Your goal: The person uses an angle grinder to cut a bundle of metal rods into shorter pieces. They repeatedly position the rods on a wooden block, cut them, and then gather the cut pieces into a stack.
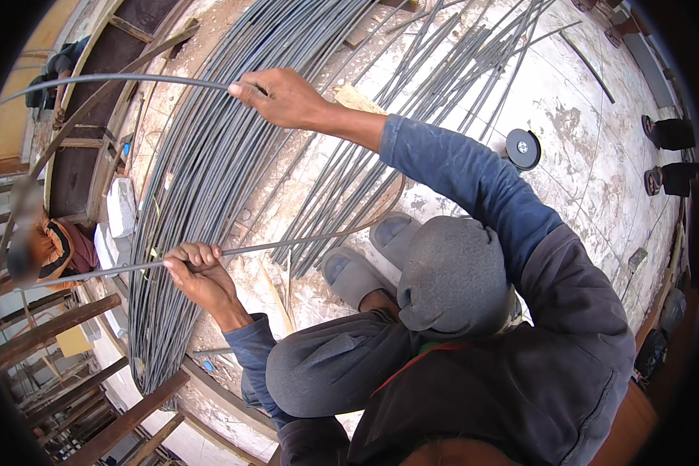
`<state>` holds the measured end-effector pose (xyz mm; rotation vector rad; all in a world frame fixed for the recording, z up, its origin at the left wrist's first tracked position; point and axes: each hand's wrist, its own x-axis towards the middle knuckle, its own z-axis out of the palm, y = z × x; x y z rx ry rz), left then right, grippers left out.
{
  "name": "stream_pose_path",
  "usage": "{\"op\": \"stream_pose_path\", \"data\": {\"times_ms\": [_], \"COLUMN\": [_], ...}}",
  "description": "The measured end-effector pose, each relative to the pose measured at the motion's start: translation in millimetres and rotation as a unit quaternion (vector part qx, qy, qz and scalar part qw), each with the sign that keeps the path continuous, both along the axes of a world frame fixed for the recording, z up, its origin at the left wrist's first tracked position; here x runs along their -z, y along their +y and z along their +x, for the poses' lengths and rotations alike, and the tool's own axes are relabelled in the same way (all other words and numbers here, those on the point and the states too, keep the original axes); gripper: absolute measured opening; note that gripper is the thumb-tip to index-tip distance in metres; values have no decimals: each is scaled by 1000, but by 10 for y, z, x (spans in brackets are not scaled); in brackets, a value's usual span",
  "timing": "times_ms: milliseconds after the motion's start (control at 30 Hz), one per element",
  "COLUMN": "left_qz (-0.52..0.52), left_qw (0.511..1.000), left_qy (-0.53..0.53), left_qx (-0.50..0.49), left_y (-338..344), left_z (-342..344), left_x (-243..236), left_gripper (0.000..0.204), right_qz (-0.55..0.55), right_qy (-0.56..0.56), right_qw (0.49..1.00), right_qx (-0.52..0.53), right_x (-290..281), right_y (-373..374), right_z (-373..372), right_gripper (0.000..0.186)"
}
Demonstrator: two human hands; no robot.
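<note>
My left hand (202, 279) is closed round a thin grey steel bar (287, 243). This bar runs out to the left and, on the other side, bends up near my slippers. Farther off, my right hand (279, 97) pinches the end of another stretch of steel bar (147, 78), which arcs away to the left edge. Whether both stretches belong to one bar cannot be seen. Beneath both hands lies a thick bundle of long steel bars (202, 147), curving from the far middle to the near left.
Shorter bars (443, 62) lie scattered on the dusty white tiles. A round black disc (523, 149) sits right of my sleeve. Wooden beams (85, 419) edge the near left. A person in orange (58, 248) is at left, another (58, 70) far left; someone's sandalled feet (652, 180) stand right.
</note>
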<state>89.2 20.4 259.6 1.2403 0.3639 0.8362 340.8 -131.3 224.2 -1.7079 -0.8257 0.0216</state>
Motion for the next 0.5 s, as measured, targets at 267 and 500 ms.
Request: {"op": "stream_pose_path", "data": {"times_ms": [267,500], "left_qz": [-182,-276], "left_qw": [970,948], "left_qy": [161,158], "left_qx": [3,-1], "left_y": [-401,-534], "left_z": [-1187,-1590], "left_x": [1464,2038], "left_gripper": [35,30], "right_qz": [-202,-266], "right_qy": [-37,-80], "right_qw": [965,930], "right_qx": [-165,-241], "right_x": [751,1209], "right_y": [143,553], "right_z": [-396,-624], "right_gripper": [45,46]}}
